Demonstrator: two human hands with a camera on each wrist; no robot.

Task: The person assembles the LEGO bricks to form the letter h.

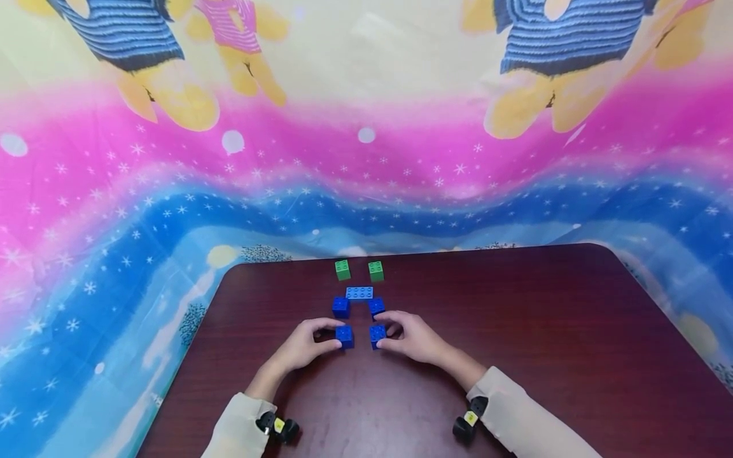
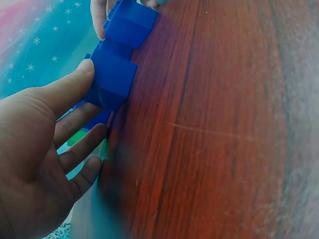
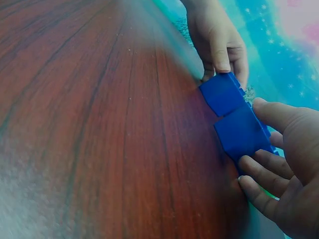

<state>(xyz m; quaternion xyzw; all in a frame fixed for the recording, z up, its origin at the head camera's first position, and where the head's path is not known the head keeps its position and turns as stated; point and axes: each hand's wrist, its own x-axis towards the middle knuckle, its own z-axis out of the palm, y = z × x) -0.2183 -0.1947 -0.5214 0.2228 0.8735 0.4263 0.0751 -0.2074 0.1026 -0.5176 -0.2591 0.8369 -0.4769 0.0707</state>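
My left hand (image 1: 303, 341) pinches a square dark blue toy brick (image 1: 344, 336) between thumb and fingers at the near left of the group. Opposite it, my right hand (image 1: 413, 337) has thumb and fingers on a matching blue brick (image 1: 377, 336). A gap of tabletop separates the two bricks in the head view. Just behind stand two more dark blue bricks, a left one (image 1: 340, 308) and a right one (image 1: 376, 306), the latter partly covered by my right fingers. In the left wrist view, my thumb lies against the held brick (image 2: 113, 82).
A light blue eight-stud brick (image 1: 359, 293) lies between and behind the rear blue bricks. Farther back, near the table's far edge, stand two green bricks, one left (image 1: 342, 270) and one right (image 1: 375, 271). The dark wooden table (image 1: 544, 331) meets a patterned cloth (image 1: 401, 203) behind.
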